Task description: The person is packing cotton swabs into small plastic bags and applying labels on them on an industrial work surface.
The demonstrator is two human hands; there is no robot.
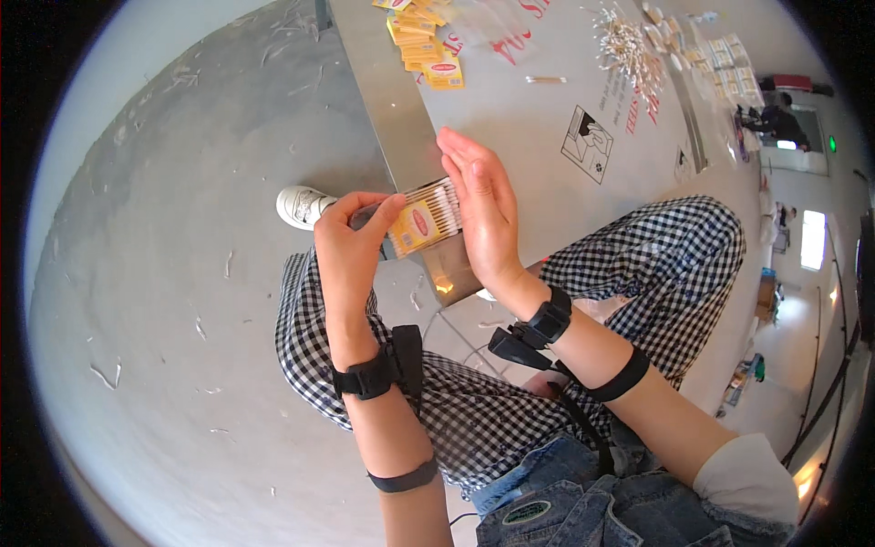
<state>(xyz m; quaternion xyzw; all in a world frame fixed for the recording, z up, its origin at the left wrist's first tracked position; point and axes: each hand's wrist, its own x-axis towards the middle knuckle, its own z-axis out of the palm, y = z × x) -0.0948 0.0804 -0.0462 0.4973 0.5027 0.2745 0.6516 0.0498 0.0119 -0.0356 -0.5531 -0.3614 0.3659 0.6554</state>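
Observation:
My left hand (351, 242) is closed on a flat pack of cotton swabs (436, 208), thumb on top. A yellow paper card (417, 226) covers part of the swabs, and their white tips stick out past it toward the right. Beside those tips stands my right hand (486, 214), its fingers stretched out straight together and its palm facing the pack. The palm seems to touch the white tips. The pack is over the near left corner of the table, and my left fingers beneath it are mostly hidden.
Yellow cards (421, 46) lie piled at the table's far left, by a clear plastic bag (497, 27). A few loose swabs (547, 79) lie mid-table (510, 118). Farther right are a heap of swabs (629, 53) and several filled packs (726, 68). Scraps (109, 374) litter the floor.

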